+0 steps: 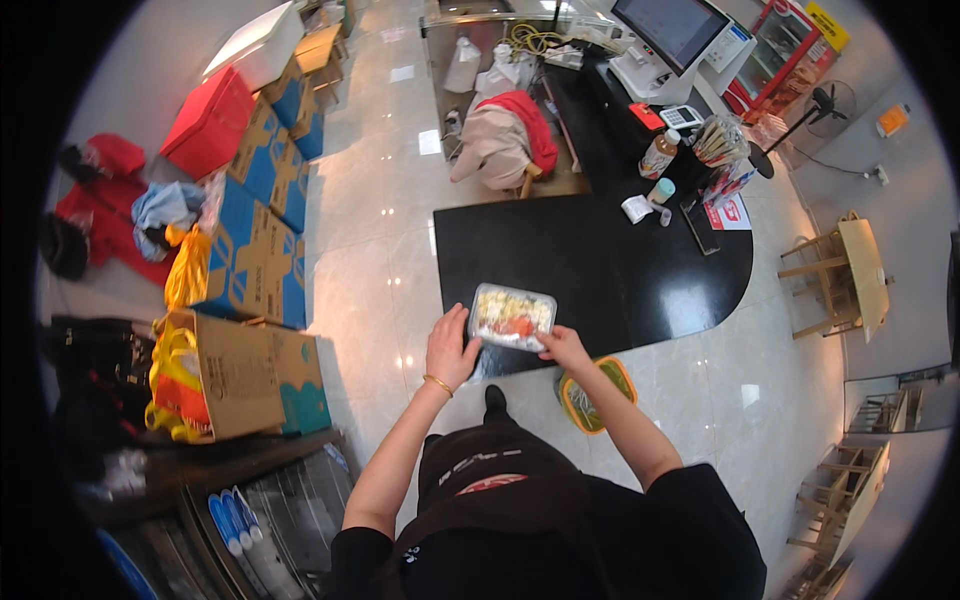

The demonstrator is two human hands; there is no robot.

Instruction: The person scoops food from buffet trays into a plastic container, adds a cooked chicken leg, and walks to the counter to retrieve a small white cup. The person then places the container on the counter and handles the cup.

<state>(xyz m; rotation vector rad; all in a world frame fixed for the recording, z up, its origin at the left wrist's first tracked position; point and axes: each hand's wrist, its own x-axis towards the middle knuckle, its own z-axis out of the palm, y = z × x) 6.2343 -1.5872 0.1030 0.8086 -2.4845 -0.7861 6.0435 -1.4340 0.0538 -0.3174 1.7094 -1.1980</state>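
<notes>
A clear rectangular plastic food container [513, 317] is at the near edge of the black counter [545, 240]. Pale, yellowish and orange-red pieces of food show inside it. My right hand [565, 348] pinches the container's near right corner between thumb and fingers. On the other side, my left hand [452, 347] has its fingers stretched out beside the container's left edge, the thumb apart and close to the near left corner. Whether the left hand touches the container I cannot tell. A gold bracelet [438, 384] circles my left wrist.
On the counter's right stand a bottle [659, 155], a card terminal [682, 117], a screen [672, 32] and bundled sticks [718, 140]. A yellow-rimmed bin [598, 395] sits on the floor below. Stacked boxes [258, 250] line the left wall; a chair with clothes [505, 145] stands behind the counter.
</notes>
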